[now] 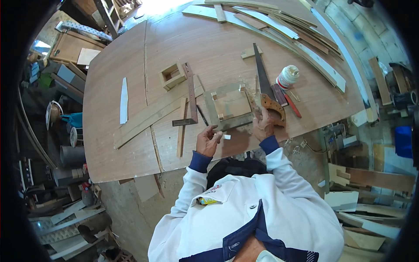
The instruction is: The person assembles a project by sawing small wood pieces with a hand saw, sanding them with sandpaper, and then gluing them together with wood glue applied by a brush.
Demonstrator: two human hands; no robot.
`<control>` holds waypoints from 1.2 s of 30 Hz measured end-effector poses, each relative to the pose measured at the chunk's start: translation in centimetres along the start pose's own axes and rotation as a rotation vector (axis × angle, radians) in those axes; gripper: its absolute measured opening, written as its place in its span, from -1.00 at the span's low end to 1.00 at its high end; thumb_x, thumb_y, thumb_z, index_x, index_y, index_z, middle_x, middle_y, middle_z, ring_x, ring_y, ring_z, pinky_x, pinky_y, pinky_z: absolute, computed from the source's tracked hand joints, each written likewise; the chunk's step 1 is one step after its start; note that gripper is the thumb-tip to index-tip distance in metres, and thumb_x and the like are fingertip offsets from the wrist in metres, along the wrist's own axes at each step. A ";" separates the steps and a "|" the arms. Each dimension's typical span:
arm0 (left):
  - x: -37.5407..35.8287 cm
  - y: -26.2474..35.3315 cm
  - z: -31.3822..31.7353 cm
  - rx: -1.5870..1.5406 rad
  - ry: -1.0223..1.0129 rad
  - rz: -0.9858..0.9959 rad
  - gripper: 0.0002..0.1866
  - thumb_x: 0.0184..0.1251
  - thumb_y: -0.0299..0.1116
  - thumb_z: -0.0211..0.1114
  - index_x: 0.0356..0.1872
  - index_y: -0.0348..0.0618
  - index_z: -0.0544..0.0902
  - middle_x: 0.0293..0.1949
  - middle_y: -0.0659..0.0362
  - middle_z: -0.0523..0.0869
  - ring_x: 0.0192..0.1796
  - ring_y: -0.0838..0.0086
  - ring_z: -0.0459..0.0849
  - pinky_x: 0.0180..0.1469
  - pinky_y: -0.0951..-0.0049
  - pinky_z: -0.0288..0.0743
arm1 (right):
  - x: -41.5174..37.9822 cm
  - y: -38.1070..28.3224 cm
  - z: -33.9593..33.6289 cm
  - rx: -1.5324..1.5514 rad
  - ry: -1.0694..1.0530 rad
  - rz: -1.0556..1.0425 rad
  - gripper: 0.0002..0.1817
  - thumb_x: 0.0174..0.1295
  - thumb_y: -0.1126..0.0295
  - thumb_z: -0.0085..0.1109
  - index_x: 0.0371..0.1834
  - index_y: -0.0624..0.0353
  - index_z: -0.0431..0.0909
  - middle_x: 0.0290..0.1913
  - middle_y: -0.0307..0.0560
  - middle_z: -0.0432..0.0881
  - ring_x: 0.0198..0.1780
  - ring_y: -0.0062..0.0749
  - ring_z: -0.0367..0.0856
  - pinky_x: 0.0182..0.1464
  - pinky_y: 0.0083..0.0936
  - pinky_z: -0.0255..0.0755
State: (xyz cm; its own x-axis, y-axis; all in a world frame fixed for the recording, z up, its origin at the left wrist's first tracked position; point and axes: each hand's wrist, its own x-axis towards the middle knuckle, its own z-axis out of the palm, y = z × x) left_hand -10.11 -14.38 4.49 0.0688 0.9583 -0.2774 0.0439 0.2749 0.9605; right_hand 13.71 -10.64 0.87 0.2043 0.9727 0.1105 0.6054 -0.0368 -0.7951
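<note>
My left hand [207,142] is closed in a pinch on a small white piece [227,137] in front of the flat wooden panel [234,107]. Small light blocks stand at several of the panel's corners, and a greyish board [210,107] lies under it. My right hand [263,125] rests at the panel's right side, beside the wooden handle of a handsaw [273,105]. Its fingers reach forward slightly apart, and I see nothing held in them. The saw's dark blade points toward the far side of the table.
Left of the panel lie a try square [191,94], a small box frame [172,76], a long plank [152,114] and a narrow strip [181,131]. To the right are a white glue bottle [288,77] and a red-handled tool [292,105]. Wood strips [283,32] pile at the far right.
</note>
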 end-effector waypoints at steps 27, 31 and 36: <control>5.6 6.3 14.6 -0.547 -0.397 -0.037 -0.71 0.35 -0.56 0.21 0.07 -0.32 0.52 -0.08 0.10 0.68 -0.05 0.33 0.72 0.12 0.31 0.61 | 16.6 3.0 -16.8 -0.495 0.081 -0.234 -0.66 0.14 0.22 0.21 0.01 -0.06 0.63 -0.09 -0.05 0.64 0.01 -0.10 0.58 0.06 -0.21 0.50; 6.7 5.7 15.6 -0.444 -0.397 -0.040 -0.70 0.34 -0.52 0.24 0.07 -0.33 0.54 -0.09 0.11 0.68 -0.04 0.33 0.72 0.14 0.33 0.60 | 18.8 3.4 -16.7 -0.597 -0.042 -0.226 -0.72 0.15 0.21 0.21 -0.08 -0.04 0.67 -0.11 -0.04 0.66 -0.01 -0.10 0.60 0.05 -0.22 0.50; 9.6 5.3 16.5 -0.352 -0.355 0.053 -0.75 0.34 -0.48 0.27 0.02 -0.29 0.60 -0.23 0.24 0.68 -0.19 0.54 0.69 -0.12 0.54 0.58 | 19.3 2.8 -17.9 -0.503 0.111 -0.317 -0.77 0.20 0.15 0.19 -0.25 0.01 0.70 -0.18 -0.04 0.69 -0.14 -0.13 0.66 -0.08 -0.24 0.55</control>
State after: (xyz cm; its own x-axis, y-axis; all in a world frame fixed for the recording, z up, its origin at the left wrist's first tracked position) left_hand 7.26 -5.03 6.55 0.3989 0.9029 -0.1600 -0.3036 0.2947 0.9061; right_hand 33.13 3.91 11.42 0.0169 0.9253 0.3789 0.9339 0.1208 -0.3366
